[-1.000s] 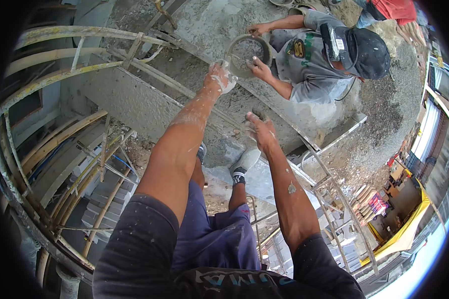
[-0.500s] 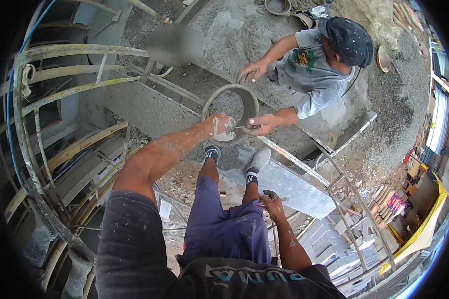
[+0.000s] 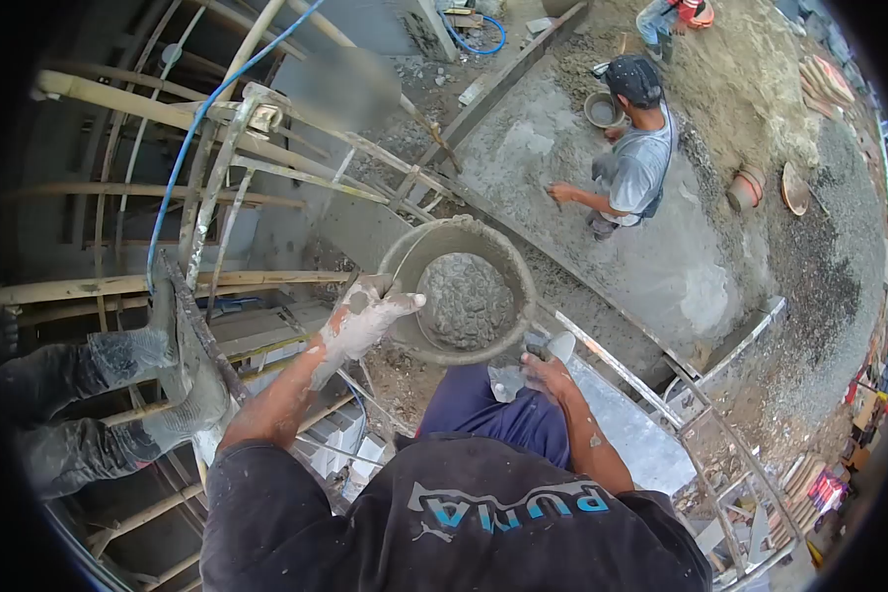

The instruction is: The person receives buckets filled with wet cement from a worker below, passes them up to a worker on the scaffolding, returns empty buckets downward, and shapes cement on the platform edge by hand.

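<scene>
A round bucket with wet grey mortar in it is in front of my body, above my thigh. My left hand, coated in pale cement, is closed on its left side, the thumb over the rim. A thin wire handle lies along that side. Just below the bucket's lower right edge, my right hand is closed around what looks like a trowel, its pale blade pointing left. The fingers partly hide the trowel's handle.
A co-worker bends over the wet concrete, one hand by another bucket. Bamboo and metal scaffold rails stand at left, with another person's muddy legs on it. A metal rail runs past on the right. Another person is farther back.
The co-worker's hands have left the bucket, and that person has turned away. The bucket has come closer to me, with my left hand still on it. My right hand has risen towards it.
</scene>
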Demonstrator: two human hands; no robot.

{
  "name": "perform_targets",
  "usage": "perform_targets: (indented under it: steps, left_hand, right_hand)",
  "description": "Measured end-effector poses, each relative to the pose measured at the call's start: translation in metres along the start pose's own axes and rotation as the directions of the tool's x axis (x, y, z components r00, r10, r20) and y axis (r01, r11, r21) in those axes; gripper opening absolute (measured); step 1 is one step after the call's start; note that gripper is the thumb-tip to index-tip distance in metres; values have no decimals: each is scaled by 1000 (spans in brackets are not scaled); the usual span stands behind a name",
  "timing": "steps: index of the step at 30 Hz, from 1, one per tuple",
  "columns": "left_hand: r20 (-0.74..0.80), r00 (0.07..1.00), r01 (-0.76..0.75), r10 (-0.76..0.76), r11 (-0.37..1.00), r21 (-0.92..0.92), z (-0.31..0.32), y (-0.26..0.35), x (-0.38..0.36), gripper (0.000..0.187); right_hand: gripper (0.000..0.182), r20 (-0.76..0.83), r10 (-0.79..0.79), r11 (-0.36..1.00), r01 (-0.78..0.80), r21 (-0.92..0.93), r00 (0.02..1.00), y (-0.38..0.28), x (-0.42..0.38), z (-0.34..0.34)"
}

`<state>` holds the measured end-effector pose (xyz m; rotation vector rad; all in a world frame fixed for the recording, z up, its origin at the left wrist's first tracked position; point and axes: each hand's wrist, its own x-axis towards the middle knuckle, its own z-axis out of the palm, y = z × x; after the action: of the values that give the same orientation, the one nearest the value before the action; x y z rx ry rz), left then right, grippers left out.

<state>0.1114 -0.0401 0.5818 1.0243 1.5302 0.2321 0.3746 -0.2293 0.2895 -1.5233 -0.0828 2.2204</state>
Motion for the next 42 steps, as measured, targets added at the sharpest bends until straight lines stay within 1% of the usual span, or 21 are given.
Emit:
perform_targets:
  steps: [2, 4, 6, 11, 14, 15, 16, 18, 19, 20, 21, 22, 23, 24, 25, 26, 29, 32, 38, 40, 42]
  left_hand:
    - [-85, 996, -16, -10, 952, -306, -30, 46, -77, 31]
    - [-220, 971, -182, 94, 885, -428, -54, 85, -156, 29]
    - [-292, 937, -326, 192, 783, -529, -73, 119, -227, 27]
    - [-611, 699, -666, 372, 650, -366, -137, 196, -356, 23]
    - [-749, 551, -682, 368, 716, -150, -170, 231, -396, 34]
    - [-807, 498, -692, 317, 706, -150, -193, 231, -406, 33]
    - [-900, 368, -690, 232, 717, -97, -218, 228, -411, 30]
    - [-953, 171, -623, 251, 777, 93, -270, 223, -433, 25]
    - [-962, 74, -475, 264, 857, 199, -291, 229, -451, 16]
    - [-975, -16, -492, 224, 847, 202, -331, 236, -465, 15]
    - [-943, -73, -425, 326, 845, 325, -315, 251, -485, 20]
    - [-927, -127, -36, 353, 932, 360, -322, 265, -514, 38]
    - [-819, -213, 374, 532, 819, 435, -334, 281, -536, 60]
    - [-786, -395, 474, 476, 839, 269, -346, 297, -557, 79]
    - [-645, -640, 428, 417, 891, 151, -275, 312, -552, 67]
    - [-546, -715, 423, 438, 892, 161, -258, 323, -558, 65]
    - [-391, -589, 554, 708, 705, 443, -255, 337, -533, 60]
    - [-245, -411, 522, 878, 447, 726, -205, 339, -466, 55]
    - [-67, -42, 76, 997, 70, 995, -70, 271, -326, 46]
    - [-64, 178, -179, 982, 97, 979, -38, 228, -277, 48]
    - [-147, 397, -355, 906, 299, 886, -32, 169, -217, 51]
  right_hand:
    - [68, 290, -48, 995, 19, 100, 956, -24, 5, 37]
    - [81, 635, -101, 985, -14, 173, 766, -65, -21, 90]
    - [85, 809, -192, 973, 2, 230, 556, -112, -85, 159]
    - [80, 934, -245, 969, 27, 247, 258, -165, -163, 295]
    - [76, 971, -192, 975, 138, 173, 141, -189, -187, 344]
    - [76, 974, -164, 973, 186, 134, 158, -193, -188, 348]
    - [77, 974, -142, 967, 233, 98, 178, -197, -187, 349]
    - [79, 972, -96, 969, 244, 42, 213, -196, -180, 341]
    - [79, 962, -88, 969, 245, 22, 260, -193, -171, 332]
    - [79, 948, -78, 970, 242, 1, 308, -187, -161, 323]
    - [79, 931, -66, 972, 236, -21, 358, -180, -150, 314]
    - [77, 902, -60, 968, 247, -53, 428, -174, -140, 303]
    - [72, 878, -62, 960, 268, -77, 474, -170, -129, 292]
    - [68, 848, -67, 955, 280, -99, 526, -164, -118, 277]
    - [63, 809, -76, 952, 284, -116, 584, -159, -111, 261]
    - [62, 766, -104, 952, 288, -108, 634, -157, -113, 248]
    - [67, 632, -133, 965, 246, -95, 764, -153, -81, 203]
    - [54, 455, -216, 944, 303, -127, 864, -147, -66, 158]
    - [43, -35, -313, 934, 301, -190, 949, -109, -38, 53]
    - [41, -204, -353, 909, 283, -307, 913, -80, -18, -1]
    - [42, -332, -392, 871, 230, -434, 858, -53, -26, -56]
